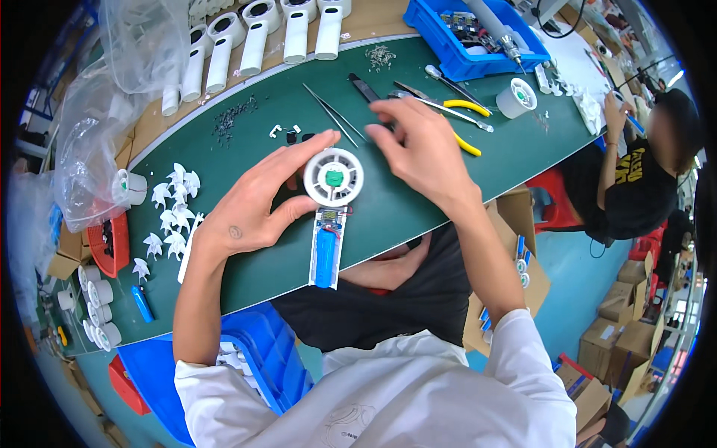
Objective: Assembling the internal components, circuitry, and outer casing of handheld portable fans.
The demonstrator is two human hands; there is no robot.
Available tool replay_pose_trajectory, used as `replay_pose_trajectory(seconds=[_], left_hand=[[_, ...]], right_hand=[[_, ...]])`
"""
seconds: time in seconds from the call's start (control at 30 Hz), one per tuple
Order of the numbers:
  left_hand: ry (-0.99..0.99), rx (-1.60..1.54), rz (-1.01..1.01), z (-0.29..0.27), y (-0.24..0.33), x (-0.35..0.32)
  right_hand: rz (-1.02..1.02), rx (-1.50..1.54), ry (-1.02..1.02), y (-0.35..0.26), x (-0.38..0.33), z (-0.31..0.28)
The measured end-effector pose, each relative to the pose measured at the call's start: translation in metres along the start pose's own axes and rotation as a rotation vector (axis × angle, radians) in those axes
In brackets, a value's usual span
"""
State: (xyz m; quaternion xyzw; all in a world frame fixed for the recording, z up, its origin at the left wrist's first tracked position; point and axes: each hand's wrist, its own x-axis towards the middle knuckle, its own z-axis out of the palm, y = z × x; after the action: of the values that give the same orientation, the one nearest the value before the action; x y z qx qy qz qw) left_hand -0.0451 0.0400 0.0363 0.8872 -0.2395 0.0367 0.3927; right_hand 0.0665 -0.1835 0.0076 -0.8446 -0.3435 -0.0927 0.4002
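Note:
My left hand [258, 198] grips the round white head of a handheld fan [317, 196] between thumb and fingers. A green hub shows in the middle of the head. The fan's handle is uncovered and points toward me, with a blue battery [326, 257] and a small circuit board [329, 218] inside. To the right, my right hand [426, 153] hovers over the mat with thumb and forefinger apart; no held thing shows. Near its fingertips lie a black flat-handled tool [363, 87] and metal tweezers [328, 112]. Yellow-handled pliers [464, 109] lie beyond its knuckles.
White fan impellers [176, 213] and a loose blue battery [142, 303] lie left. Assembled white fans [256, 46] line the far edge. A blue bin [478, 66] holds parts and an electric screwdriver. Small screws [381, 56] are piled nearby. A co-worker [635, 164] sits right.

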Motion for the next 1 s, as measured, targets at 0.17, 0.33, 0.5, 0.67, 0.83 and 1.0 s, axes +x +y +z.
replay_pose_trajectory(seconds=[0.17,0.33,0.5,0.67,0.83,1.0], left_hand=[[0.068,-0.283,-0.256,0.007,0.005,-0.002],[-0.044,-0.303,-0.557,0.007,0.012,-0.001],[-0.128,-0.143,-0.624,0.014,0.027,-0.004],[-0.185,0.06,-0.548,0.028,0.043,0.004],[0.007,-0.435,-0.535,0.034,0.021,-0.002],[0.066,-0.911,-0.592,0.034,0.018,0.0]], right_hand=[[-0.052,-0.122,-0.106,-0.006,0.03,0.025],[-0.069,-0.096,-0.21,0.012,0.039,0.038],[0.03,0.504,0.125,-0.004,0.023,-0.008],[0.15,0.764,0.395,-0.005,-0.021,-0.031],[0.086,1.091,0.373,-0.02,-0.055,-0.041],[-0.091,1.267,0.226,-0.003,-0.075,-0.03]])
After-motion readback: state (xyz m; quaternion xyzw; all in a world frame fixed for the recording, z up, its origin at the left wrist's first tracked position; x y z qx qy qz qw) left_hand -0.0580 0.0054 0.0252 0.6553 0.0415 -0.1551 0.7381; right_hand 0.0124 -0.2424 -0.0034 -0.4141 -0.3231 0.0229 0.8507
